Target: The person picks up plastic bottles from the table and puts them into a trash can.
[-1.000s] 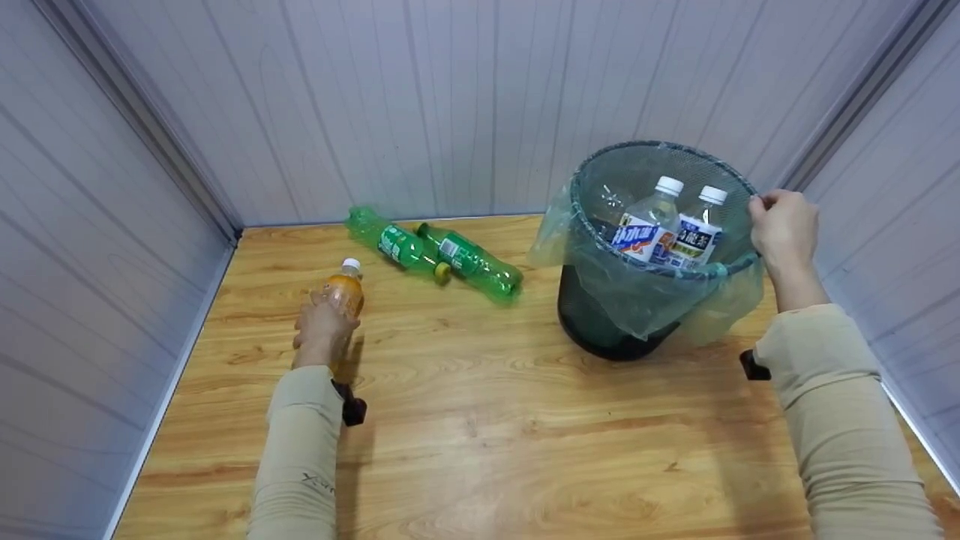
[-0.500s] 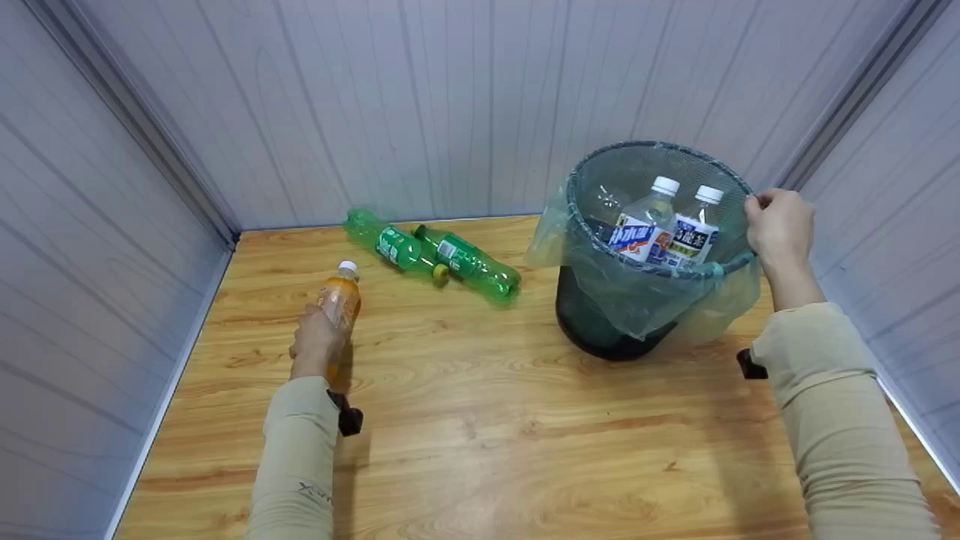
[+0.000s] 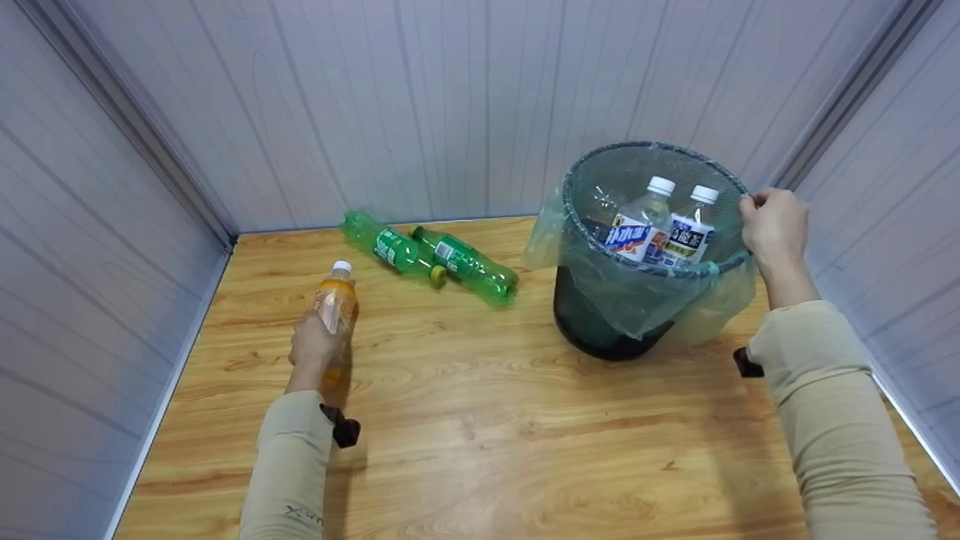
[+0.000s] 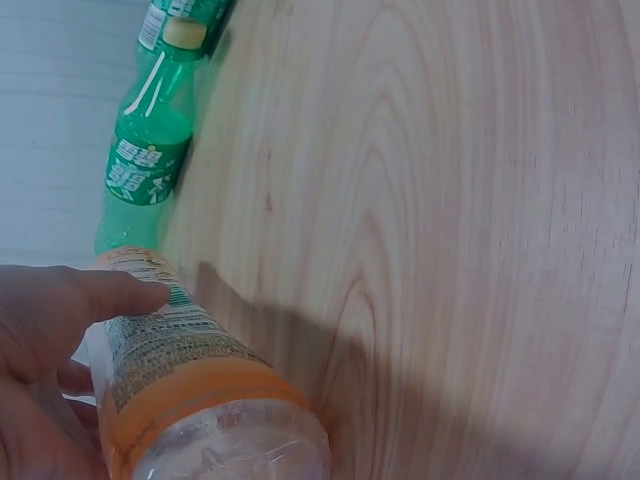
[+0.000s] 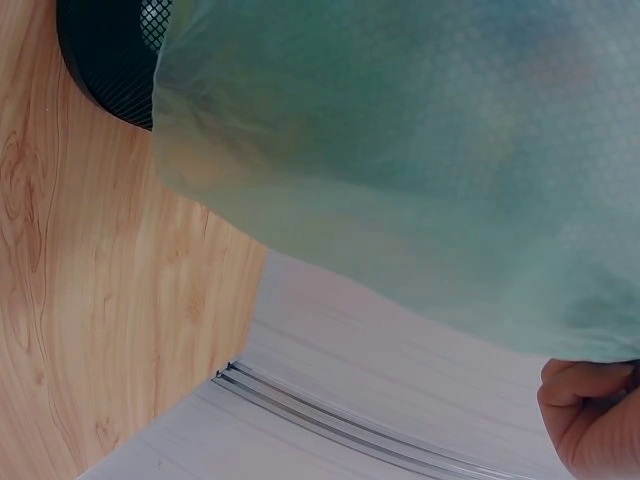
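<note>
In the head view my left hand [image 3: 313,341] grips an orange-labelled plastic bottle [image 3: 335,304] with a white cap, its cap end pointing away from me. Seen from the left wrist, the thumb lies along the label of the bottle [image 4: 200,370], whose clear base faces the camera. Whether the bottle touches the floor, I cannot tell. My right hand [image 3: 776,229] pinches the rim of a black mesh bin [image 3: 600,334] lined with a green translucent bag [image 3: 637,292]. From the right wrist, the curled fingers [image 5: 580,395] hold the edge of the bag [image 5: 380,220].
Two green bottles lie by the back wall: a yellow-capped one [image 3: 390,247] and another green bottle [image 3: 469,266] touching or nearly touching it. Inside the bin stand two white-capped bottles, a blue-and-orange-labelled bottle [image 3: 634,232] and a black-labelled bottle [image 3: 688,236]. Panel walls enclose the wood-grain surface [image 3: 480,420].
My left hand has slid back toward me along the orange-labelled bottle, uncovering more of its upper part, and its grip has settled round the side. The right hand stays at the bin rim.
</note>
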`<state>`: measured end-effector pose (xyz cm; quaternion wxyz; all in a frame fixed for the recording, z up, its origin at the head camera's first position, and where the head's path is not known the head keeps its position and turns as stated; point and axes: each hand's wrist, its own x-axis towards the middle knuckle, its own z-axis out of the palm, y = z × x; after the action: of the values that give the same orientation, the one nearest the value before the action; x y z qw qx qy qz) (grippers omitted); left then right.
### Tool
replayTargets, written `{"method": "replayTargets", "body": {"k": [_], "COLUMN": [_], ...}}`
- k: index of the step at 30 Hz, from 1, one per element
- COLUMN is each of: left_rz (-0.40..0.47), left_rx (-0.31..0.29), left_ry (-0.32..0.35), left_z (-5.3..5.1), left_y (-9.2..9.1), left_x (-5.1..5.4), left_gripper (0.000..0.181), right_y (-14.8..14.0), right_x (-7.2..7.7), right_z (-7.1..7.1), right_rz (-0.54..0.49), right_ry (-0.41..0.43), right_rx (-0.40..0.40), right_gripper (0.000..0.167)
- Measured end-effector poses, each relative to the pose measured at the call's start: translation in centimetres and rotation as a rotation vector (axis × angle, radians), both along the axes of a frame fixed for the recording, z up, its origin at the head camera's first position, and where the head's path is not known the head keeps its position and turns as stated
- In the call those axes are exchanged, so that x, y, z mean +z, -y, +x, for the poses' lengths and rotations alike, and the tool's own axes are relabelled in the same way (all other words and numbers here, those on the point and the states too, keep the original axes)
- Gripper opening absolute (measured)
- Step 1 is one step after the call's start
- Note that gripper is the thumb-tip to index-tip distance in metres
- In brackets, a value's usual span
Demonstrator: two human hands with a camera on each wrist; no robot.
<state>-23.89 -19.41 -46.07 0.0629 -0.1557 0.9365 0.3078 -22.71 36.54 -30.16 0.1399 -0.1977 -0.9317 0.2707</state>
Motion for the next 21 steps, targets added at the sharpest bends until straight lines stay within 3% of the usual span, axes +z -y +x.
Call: {"method": "replayTargets", "body": {"k": [6,13,21], "left_rz": [0.030,0.052,0.145], "left_rx": [-0.006,-0.063,-0.071], "left_ry": [-0.086,-0.271,-0.334], "left_z": [0.3,0.5,0.7], "left_y": [-0.7,-2.0,-4.3], "left_x": [0.4,0.8,2.8], "left_gripper": [0.052,0.052,0.064], "right_y": [0.0,-0.1,0.1], "right_x": [-0.1,-0.2,0.0], "right_z": [0.0,-0.1,0.0], "right_rz": [-0.005,0.038,0.016], "right_ry": [0.002,-0.032,-0.008], "right_rx": [-0.001,0.003,-0.003], "right_gripper": [0.044,0.040,0.042]}}
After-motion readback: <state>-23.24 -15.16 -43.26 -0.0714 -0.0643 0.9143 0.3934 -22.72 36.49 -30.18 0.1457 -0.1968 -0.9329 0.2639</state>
